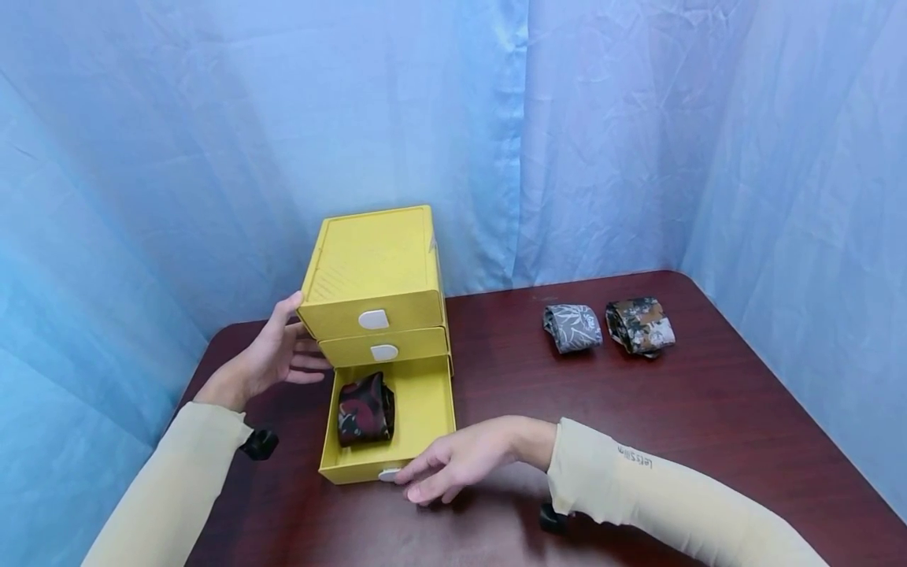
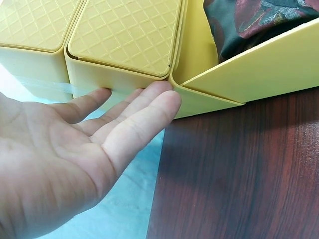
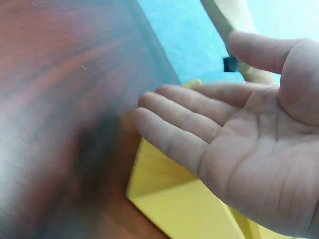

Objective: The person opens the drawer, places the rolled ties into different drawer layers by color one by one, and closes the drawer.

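A yellow three-drawer cabinet (image 1: 375,256) stands on the table, its bottom drawer (image 1: 428,402) pulled out. In that drawer, on the left, lies a rolled dark cloth (image 1: 363,413) with a red and green pattern. My left hand (image 1: 272,358) is at the cabinet's left side; in the left wrist view its fingers (image 2: 144,112) extend against the yellow wall. My right hand (image 1: 464,458) is at the drawer's front beside the white pull tab (image 1: 388,475), fingers mostly straight. The right wrist view shows its palm (image 3: 254,144) with nothing in it.
A grey rolled cloth with a leaf print (image 1: 574,327) and a brown, black and white rolled cloth (image 1: 641,325) lie side by side at the back right of the dark red wooden table (image 1: 708,441). Blue curtains (image 1: 602,142) hang behind and on both sides.
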Available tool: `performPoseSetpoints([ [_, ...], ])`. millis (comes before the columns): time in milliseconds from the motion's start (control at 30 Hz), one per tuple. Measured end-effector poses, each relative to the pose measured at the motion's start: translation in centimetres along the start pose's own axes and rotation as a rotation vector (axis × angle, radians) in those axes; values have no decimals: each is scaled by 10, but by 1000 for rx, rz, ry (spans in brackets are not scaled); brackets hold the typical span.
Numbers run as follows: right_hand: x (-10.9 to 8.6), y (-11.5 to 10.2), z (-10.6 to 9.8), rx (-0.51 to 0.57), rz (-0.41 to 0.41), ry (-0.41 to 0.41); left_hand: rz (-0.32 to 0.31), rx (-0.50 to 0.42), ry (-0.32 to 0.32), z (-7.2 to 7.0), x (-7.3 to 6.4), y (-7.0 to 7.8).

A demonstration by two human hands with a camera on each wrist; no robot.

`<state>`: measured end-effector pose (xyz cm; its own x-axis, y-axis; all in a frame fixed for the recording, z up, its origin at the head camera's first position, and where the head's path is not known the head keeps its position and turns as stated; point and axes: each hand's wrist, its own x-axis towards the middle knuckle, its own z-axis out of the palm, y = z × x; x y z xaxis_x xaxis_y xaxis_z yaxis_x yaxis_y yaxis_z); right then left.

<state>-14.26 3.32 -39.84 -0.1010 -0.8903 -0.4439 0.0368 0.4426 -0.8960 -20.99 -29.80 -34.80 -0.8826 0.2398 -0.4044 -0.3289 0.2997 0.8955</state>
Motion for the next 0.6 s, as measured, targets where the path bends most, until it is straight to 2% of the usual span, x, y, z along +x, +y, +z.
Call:
performPoseSetpoints([
  [167,3,9,5,165,51,-16,10,3,4,-1,0,-1],
  [433,8,21,10,299,55,-27,12,4,2,0,1,-3],
  [600,20,34,18,501,49,-22,14,4,11,0,2,-2],
])
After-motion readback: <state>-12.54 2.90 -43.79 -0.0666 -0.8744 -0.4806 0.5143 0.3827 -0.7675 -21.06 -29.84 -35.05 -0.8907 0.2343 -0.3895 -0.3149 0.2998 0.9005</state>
